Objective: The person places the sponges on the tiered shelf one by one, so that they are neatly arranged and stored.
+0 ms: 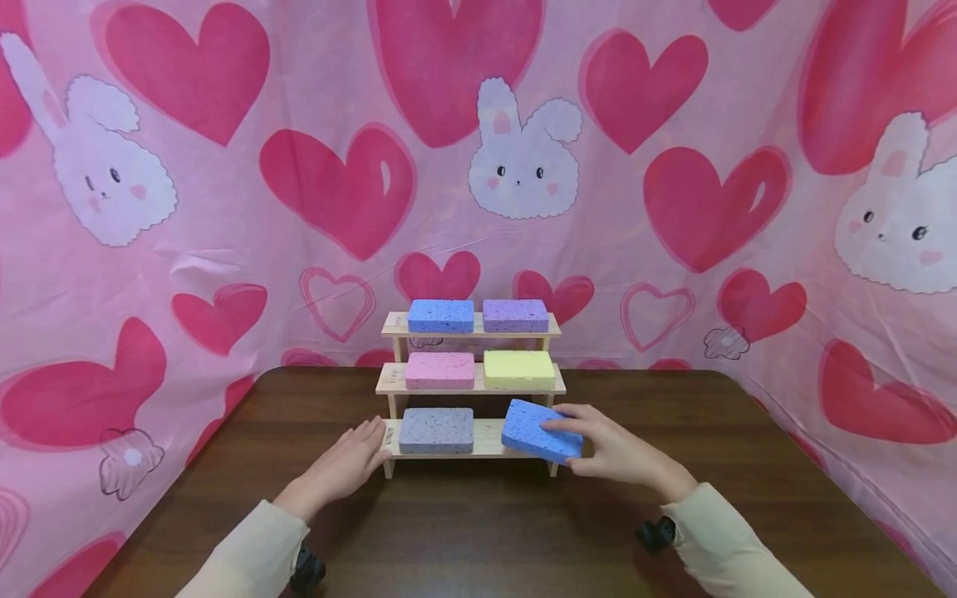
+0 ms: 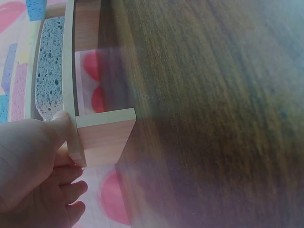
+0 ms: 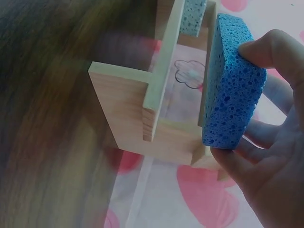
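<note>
A blue sponge (image 1: 540,430) is in my right hand (image 1: 609,444), tilted over the right end of the bottom tier of a three-tier wooden rack (image 1: 489,447). The right wrist view shows my thumb on one face of that sponge (image 3: 235,90) and fingers along its other side. My left hand (image 1: 347,457) grips the left end of the bottom tier; thumb and forefinger meet the board's end (image 2: 78,152) in the left wrist view. Beside it on that tier lies a grey sponge (image 1: 437,430).
On the middle tier sit a pink sponge (image 1: 440,370) and a yellow sponge (image 1: 519,370). The top tier bears another blue sponge (image 1: 441,316) and a purple sponge (image 1: 515,316). The rack stands on a dark wooden table (image 1: 463,540), before a pink heart-and-rabbit cloth (image 1: 437,208).
</note>
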{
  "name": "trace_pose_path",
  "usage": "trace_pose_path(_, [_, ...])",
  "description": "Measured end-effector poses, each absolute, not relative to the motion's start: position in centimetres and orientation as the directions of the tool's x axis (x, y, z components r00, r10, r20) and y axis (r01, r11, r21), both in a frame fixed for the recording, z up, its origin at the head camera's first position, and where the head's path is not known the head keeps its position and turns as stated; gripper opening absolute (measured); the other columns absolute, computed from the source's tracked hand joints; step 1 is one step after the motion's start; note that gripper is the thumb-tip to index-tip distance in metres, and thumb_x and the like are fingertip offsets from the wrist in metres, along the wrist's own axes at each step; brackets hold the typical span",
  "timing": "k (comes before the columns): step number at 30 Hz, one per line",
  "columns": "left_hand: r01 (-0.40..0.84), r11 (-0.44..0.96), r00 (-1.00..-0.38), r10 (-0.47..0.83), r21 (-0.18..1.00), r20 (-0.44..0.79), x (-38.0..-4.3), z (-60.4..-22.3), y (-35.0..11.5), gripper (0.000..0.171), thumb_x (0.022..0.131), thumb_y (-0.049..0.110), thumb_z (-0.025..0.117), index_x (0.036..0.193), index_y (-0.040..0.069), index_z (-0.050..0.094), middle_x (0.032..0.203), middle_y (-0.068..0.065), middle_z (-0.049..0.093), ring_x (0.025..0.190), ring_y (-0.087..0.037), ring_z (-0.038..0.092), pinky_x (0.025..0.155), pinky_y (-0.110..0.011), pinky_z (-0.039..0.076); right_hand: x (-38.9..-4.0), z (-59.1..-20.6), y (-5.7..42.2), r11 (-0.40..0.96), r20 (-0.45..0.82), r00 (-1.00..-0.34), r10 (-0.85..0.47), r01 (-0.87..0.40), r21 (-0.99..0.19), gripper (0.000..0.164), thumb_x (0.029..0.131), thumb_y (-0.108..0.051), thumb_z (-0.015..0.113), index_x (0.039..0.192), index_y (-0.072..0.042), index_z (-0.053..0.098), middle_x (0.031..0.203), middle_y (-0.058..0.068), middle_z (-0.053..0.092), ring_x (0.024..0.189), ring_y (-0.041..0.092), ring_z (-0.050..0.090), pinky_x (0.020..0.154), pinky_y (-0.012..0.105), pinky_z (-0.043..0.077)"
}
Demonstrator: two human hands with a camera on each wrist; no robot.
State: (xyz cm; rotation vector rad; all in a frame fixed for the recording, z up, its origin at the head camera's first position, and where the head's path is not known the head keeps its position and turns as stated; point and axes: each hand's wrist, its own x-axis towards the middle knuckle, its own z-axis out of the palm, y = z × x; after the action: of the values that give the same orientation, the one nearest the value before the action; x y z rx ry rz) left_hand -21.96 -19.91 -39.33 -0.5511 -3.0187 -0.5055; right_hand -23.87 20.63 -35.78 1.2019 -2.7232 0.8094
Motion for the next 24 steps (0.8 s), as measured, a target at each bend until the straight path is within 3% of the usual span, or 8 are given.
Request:
trace_pose_path(12, [0.357,0.887,-0.934,0.343,0.293,0.100,-22.1,-39.3,-20.0,0.054,0.093,0.021,0.054,0.133,-0.012,0.038,0.139,-0.028,0.033,0.129,-0.042,0.028,0.104,-0.052,0.022,-24.9,-36.7,19.1,0.551,0.208,-0.665,-0.717,-0.724,-0.414,0.050,0.078,-0.016,0.071,0.126,-0.015,0.057,0.137,0.016,0.039,0.118,0.029,0.038,0.089,0.045,0.045])
trace_pose_path(19, [0.365,0.882,-0.931,0.350,0.299,0.105,-22.1,-39.3,-20.0,0.053,0.094,0.020,0.053,0.133,-0.013,0.038,0.139,-0.029,0.033,0.129,-0.042,0.028,0.104,-0.052,0.022,-25.4,-37.1,18.5,0.567,0.146,-0.684,-0.715,-0.689,-0.451,0.054,0.078,-0.015,0.071,0.129,-0.017,0.055,0.139,0.012,0.037,0.120,0.027,0.037,0.089,0.040,0.046])
trace_pose_path(24, [0.360,0.881,-0.933,0.347,0.306,0.100,-22.0,-39.4,-20.0,0.053,0.094,0.020,0.053,0.133,-0.012,0.038,0.139,-0.028,0.033,0.129,-0.042,0.027,0.105,-0.052,0.021,-25.6,-37.3,18.4,0.572,0.128,-0.684,-0.718,-0.684,-0.453,0.054,0.078,-0.014,0.070,0.130,-0.017,0.054,0.140,0.013,0.035,0.122,0.031,0.035,0.090,0.043,0.045])
